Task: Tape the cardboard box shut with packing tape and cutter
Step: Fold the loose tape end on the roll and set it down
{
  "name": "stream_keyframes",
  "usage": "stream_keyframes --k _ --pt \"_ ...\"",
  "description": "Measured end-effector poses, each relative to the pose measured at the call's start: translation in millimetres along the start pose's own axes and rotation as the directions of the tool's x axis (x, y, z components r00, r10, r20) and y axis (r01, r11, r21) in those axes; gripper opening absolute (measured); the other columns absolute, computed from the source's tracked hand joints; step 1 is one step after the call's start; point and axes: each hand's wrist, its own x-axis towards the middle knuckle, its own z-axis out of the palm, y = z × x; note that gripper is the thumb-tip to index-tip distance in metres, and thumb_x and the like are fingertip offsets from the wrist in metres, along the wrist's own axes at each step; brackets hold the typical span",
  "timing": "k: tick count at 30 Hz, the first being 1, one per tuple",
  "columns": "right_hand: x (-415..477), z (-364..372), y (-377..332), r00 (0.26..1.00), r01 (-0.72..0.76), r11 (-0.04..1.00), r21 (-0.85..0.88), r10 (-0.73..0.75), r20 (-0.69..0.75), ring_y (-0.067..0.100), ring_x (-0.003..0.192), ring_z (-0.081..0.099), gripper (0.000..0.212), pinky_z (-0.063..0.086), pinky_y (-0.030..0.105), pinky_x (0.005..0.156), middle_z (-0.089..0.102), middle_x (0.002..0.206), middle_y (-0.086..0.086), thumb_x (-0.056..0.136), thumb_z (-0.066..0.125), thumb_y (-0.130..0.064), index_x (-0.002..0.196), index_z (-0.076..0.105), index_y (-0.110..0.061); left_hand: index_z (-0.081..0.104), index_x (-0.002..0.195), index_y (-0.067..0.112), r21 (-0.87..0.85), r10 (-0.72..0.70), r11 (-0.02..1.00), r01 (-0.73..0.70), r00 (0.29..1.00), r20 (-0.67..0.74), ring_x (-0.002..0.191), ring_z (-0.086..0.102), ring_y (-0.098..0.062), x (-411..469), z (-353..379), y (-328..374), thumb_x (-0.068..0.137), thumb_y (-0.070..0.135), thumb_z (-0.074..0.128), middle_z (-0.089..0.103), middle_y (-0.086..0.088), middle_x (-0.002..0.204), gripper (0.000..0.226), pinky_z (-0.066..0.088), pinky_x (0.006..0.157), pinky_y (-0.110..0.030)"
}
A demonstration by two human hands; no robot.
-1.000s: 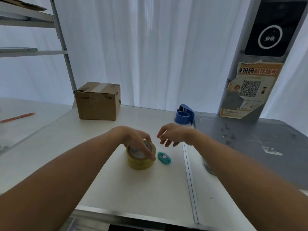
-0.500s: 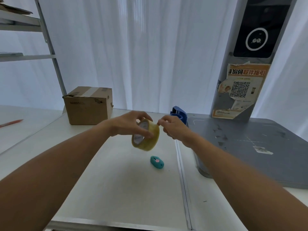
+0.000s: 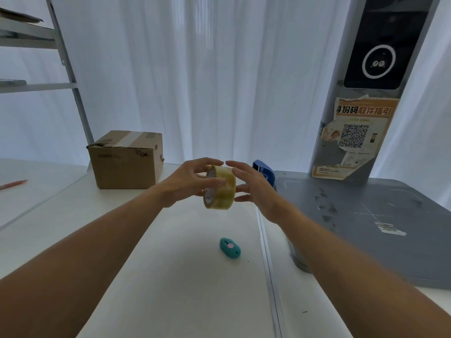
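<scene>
The roll of packing tape [image 3: 220,187] is off the table [image 3: 170,276] and held in the air between both hands, standing on edge with its open core facing left. One second earlier it lay flat on the table under the left hand; half a second earlier it was already lifted and tilted. It now sits higher and more upright.

The left hand [image 3: 192,181] grasps the roll, thumb over the top and fingers across the near face. The right hand [image 3: 253,186] is spread against the roll's outer band, fingers apart; whether it grips or only touches cannot be told. Half a second earlier its fingertips were pinched at the rim.

Judgement: the person is searching the band for the free tape end; no strip is seen pulled out.

The teal cutter [image 3: 230,248] lies untouched on the table, below the hands and well apart from them. The cardboard box [image 3: 127,162] stands at the far left of the table, well apart from the roll, with a pale strip along its top. Taping is not yet begun.
</scene>
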Motion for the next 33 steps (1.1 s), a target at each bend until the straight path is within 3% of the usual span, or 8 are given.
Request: stream_keyframes --k 6,12,19,26,30,33 --pt "9.7 5.1 3.5 1.000 -0.009 0.999 0.048 0.008 0.020 0.024 0.108 0.065 0.036 0.055 0.042 0.095 0.062 0.124 0.000 0.100 0.046 -0.035 0.135 0.048 -0.028 0.057 0.129 0.032 -0.101 -0.051 0.993 0.052 0.999 0.007 0.115 0.063 -0.025 6.4 -0.9 -10.4 0.081 0.048 0.069 0.065 -0.001 0.126 0.051 0.059 0.088 -0.048" --pt "13.4 3.6 9.0 1.000 -0.030 0.999 0.042 0.030 0.007 0.025 0.108 0.065 0.037 0.055 0.041 0.094 0.063 0.123 0.001 0.098 0.051 -0.037 0.133 0.049 -0.027 0.056 0.126 0.035 -0.114 -0.103 0.988 0.109 0.993 0.058 0.113 0.064 -0.025 9.6 1.0 -14.8 0.091 0.045 0.061 0.064 -0.003 0.124 0.037 0.059 0.088 -0.048" --pt "10.6 -0.9 4.7 1.000 -0.020 0.999 0.033 0.021 -0.022 0.023 0.107 0.066 0.037 0.056 0.039 0.092 0.064 0.121 0.002 0.095 0.059 -0.031 0.130 0.050 -0.026 0.056 0.129 0.032 -0.090 -0.085 0.992 0.089 0.995 0.047 0.118 0.060 -0.030 15.2 2.6 -12.8 0.087 0.043 0.069 0.060 -0.005 0.130 0.045 0.057 0.092 -0.051" --pt "9.5 -4.0 3.7 0.985 -0.171 0.985 0.035 0.171 0.007 0.031 0.107 0.066 0.044 0.056 0.043 0.093 0.060 0.125 0.009 0.094 0.061 -0.026 0.135 0.045 -0.025 0.054 0.127 0.028 0.040 -0.013 0.999 0.014 1.000 -0.015 0.116 0.059 -0.028 11.4 9.3 -9.3 0.079 0.035 0.080 0.055 -0.001 0.129 0.054 0.058 0.092 -0.042" --pt "7.7 -1.2 5.5 0.982 -0.182 0.977 0.109 0.187 -0.036 0.032 0.113 0.060 0.031 0.051 0.046 0.100 0.062 0.122 0.012 0.092 0.053 -0.015 0.122 0.060 -0.017 0.047 0.132 0.027 0.200 -0.036 0.979 0.028 0.999 0.036 0.111 0.058 -0.021 3.7 10.9 -1.3 0.082 0.037 0.076 0.052 -0.001 0.126 0.058 0.056 0.084 -0.025" --pt "4.2 -1.3 -1.6 0.967 -0.205 0.962 0.180 0.227 -0.116 0.026 0.103 0.059 0.028 0.054 0.036 0.089 0.062 0.111 0.011 0.085 0.052 -0.012 0.106 0.069 -0.016 0.053 0.131 0.023 0.184 -0.086 0.981 0.067 0.991 0.101 0.114 0.060 -0.023 -1.4 4.0 4.9 0.097 0.041 0.055 0.058 -0.002 0.126 0.039 0.055 0.095 -0.038"
